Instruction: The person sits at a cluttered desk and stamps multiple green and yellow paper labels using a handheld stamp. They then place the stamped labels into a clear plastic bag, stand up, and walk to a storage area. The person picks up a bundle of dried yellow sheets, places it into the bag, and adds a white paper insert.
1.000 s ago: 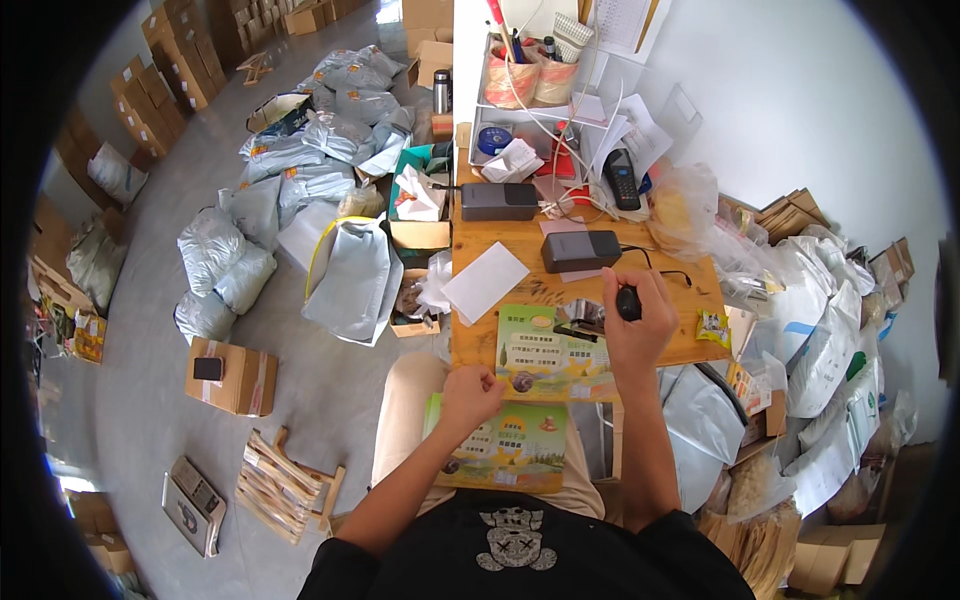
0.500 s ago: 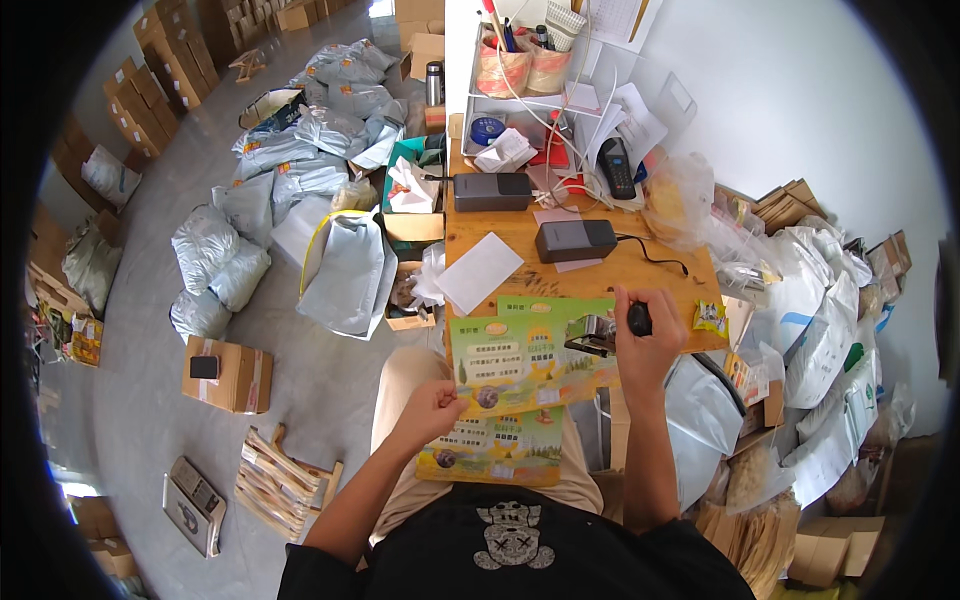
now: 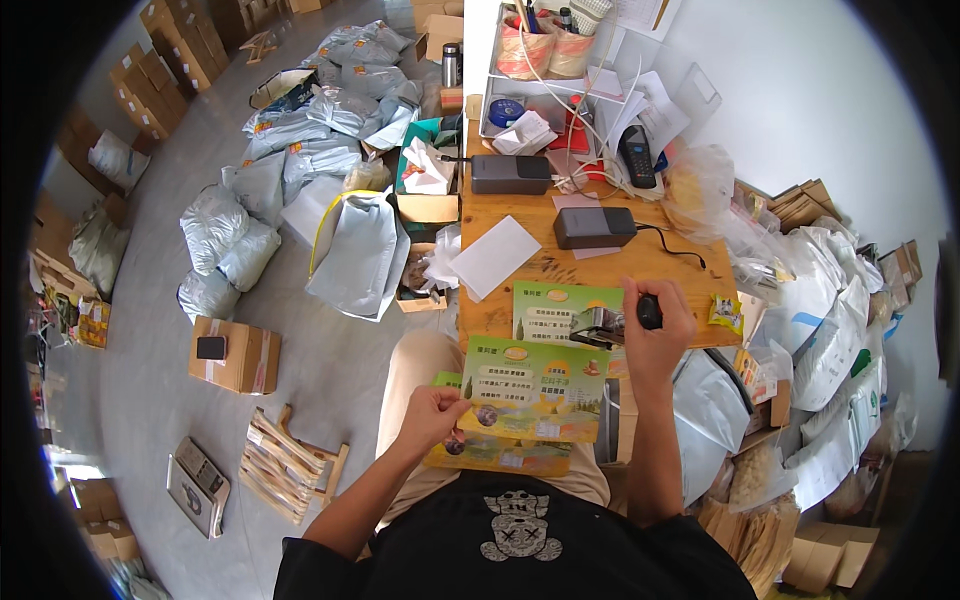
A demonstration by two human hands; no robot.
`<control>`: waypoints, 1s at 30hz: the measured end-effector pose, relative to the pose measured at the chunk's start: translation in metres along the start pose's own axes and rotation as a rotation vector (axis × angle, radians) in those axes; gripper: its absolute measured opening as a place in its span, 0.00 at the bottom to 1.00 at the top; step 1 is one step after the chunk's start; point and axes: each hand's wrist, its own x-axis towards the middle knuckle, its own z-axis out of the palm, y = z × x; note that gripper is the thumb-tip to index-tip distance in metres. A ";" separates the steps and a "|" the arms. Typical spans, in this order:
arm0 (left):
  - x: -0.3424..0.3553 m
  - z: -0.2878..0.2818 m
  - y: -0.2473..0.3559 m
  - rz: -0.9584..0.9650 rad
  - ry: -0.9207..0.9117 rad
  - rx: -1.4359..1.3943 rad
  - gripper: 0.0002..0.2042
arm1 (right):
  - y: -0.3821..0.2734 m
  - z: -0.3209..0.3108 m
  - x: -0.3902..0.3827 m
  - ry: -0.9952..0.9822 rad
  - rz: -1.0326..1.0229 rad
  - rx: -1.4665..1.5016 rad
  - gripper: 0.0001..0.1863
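My left hand [image 3: 434,416] pinches the lower left edge of a flat green-and-yellow printed packaging sheet [image 3: 535,395]. This sheet hangs past the table's near edge, over more sheets [image 3: 500,456] of the same print on my lap. A similar sheet [image 3: 535,310] lies at the table edge, partly covered. Above it my right hand [image 3: 662,318] grips the black knob of a metal-framed hand stamp [image 3: 598,327]. The stamp's metal body is at the right part of that sheet; whether it touches cannot be made out.
On the wooden table [image 3: 490,318] are a white paper [image 3: 495,258], two dark boxy devices [image 3: 594,228] with cables, and a small yellow packet [image 3: 726,313]. A handset [image 3: 637,157] stands behind. Filled white bags crowd the right; a carton [image 3: 235,355] and grey parcels [image 3: 240,260] lie at left.
The sheet in my left hand has slid down toward my lap, away from the stamp, and uncovers more of the sheet on the table. The whole view has shifted slightly.
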 end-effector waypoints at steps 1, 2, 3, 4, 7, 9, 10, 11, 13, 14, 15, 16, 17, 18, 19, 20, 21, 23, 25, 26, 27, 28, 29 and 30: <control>-0.002 0.000 -0.001 -0.010 0.008 -0.013 0.07 | 0.000 0.000 -0.001 0.001 0.002 0.005 0.07; -0.003 -0.002 -0.001 -0.014 0.021 -0.007 0.07 | 0.001 0.000 -0.001 0.001 0.003 0.010 0.07; -0.005 -0.003 -0.002 -0.019 0.034 -0.001 0.06 | 0.003 0.000 -0.002 0.000 0.006 -0.002 0.07; -0.007 -0.005 -0.002 -0.021 0.048 0.006 0.06 | 0.004 0.000 -0.003 0.001 0.008 -0.013 0.07; -0.012 -0.008 0.000 -0.023 0.049 0.013 0.06 | 0.003 -0.001 -0.002 0.005 0.019 -0.015 0.07; -0.016 -0.008 -0.001 0.036 0.082 0.006 0.05 | 0.000 -0.001 -0.002 0.006 0.027 -0.006 0.07; -0.016 -0.007 0.000 0.068 0.096 0.001 0.05 | -0.001 -0.001 -0.002 0.008 0.030 -0.005 0.07; -0.018 -0.007 0.003 0.074 0.101 0.029 0.05 | -0.002 -0.001 -0.002 0.009 0.033 -0.005 0.07; -0.023 -0.006 0.010 0.086 0.109 0.086 0.06 | -0.004 -0.002 0.000 0.011 0.017 -0.010 0.07; -0.022 -0.007 0.005 0.087 0.106 0.074 0.06 | -0.005 -0.002 0.001 0.013 0.009 -0.013 0.08; -0.022 -0.009 -0.005 0.088 0.103 0.061 0.06 | -0.005 -0.001 0.001 0.019 0.001 -0.008 0.08; -0.024 -0.010 -0.008 0.086 0.096 0.050 0.07 | -0.003 -0.001 0.002 0.025 -0.004 -0.006 0.08; -0.027 -0.013 -0.010 0.047 0.088 0.120 0.07 | -0.002 0.000 0.002 0.030 -0.008 -0.005 0.08; -0.032 -0.016 -0.010 0.008 0.079 0.189 0.07 | -0.001 0.001 0.001 0.031 -0.018 -0.012 0.08; -0.035 -0.018 -0.009 -0.027 0.072 0.257 0.08 | 0.000 0.003 0.002 0.033 -0.031 -0.018 0.08; -0.037 -0.018 -0.014 -0.020 0.080 0.292 0.08 | 0.000 0.005 0.002 0.034 -0.045 -0.025 0.07; -0.039 -0.018 -0.023 -0.013 0.087 0.327 0.08 | 0.002 0.008 0.002 0.029 -0.060 -0.023 0.07; -0.044 -0.020 -0.028 -0.091 0.082 0.454 0.12 | 0.007 0.014 0.001 0.021 -0.088 -0.022 0.07; -0.047 -0.024 -0.021 -0.093 0.025 0.762 0.14 | 0.010 0.022 0.000 0.017 -0.118 -0.022 0.07; -0.049 -0.025 -0.014 -0.093 -0.006 0.915 0.15 | 0.012 0.026 0.000 0.015 -0.133 -0.023 0.07; -0.048 -0.025 -0.006 -0.055 0.024 0.991 0.16 | 0.013 0.030 0.001 0.002 -0.147 -0.027 0.07; -0.047 -0.026 0.005 -0.021 0.059 1.065 0.17 | 0.013 0.034 0.002 -0.015 -0.162 -0.026 0.07; -0.045 -0.028 0.015 0.015 0.092 1.139 0.18 | 0.013 0.039 0.003 -0.030 -0.175 -0.027 0.08; -0.042 -0.027 0.024 0.101 0.114 1.116 0.17 | 0.014 0.043 0.005 -0.040 -0.201 -0.031 0.08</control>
